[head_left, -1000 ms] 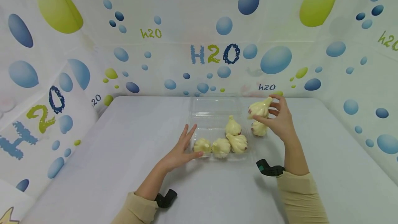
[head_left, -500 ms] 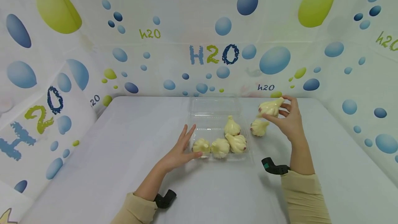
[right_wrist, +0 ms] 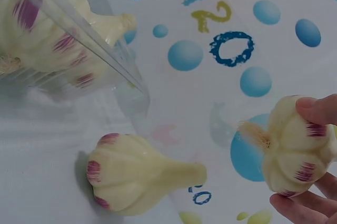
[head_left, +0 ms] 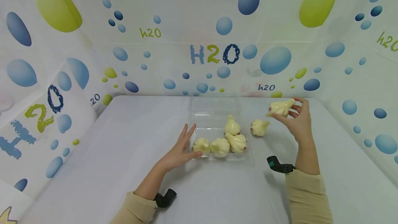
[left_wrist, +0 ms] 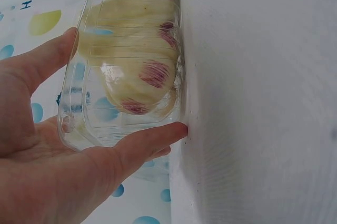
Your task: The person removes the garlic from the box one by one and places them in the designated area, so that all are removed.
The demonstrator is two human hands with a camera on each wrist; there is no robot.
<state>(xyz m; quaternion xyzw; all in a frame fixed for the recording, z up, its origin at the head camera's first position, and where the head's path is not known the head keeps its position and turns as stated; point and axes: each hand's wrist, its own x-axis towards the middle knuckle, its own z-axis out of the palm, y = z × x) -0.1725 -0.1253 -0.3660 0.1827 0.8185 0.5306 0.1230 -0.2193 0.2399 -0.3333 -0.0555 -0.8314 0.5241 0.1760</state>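
A clear plastic box (head_left: 207,127) with its lid laid back stands on the table, and several garlic bulbs (head_left: 220,147) sit along its front and right side. My left hand (head_left: 178,153) rests at the box's left front corner, fingers spread and fairly straight, with the thumb at the front wall. In the left wrist view the box corner (left_wrist: 73,121) lies between thumb and fingers. My right hand (head_left: 299,122) holds a garlic bulb (head_left: 280,108) above the table, roots pointing left. Another garlic bulb (head_left: 259,128) lies on the table just right of the box.
The white table (head_left: 130,127) reaches back to a white sheet (head_left: 174,65) printed with blue and green drops. A black wrist camera (head_left: 166,198) sits on the left wrist and another black camera (head_left: 280,165) on the right.
My right hand has moved to the right with the garlic bulb, away from the box and past the loose bulb, which now shows fully. The left hand has stayed in place.
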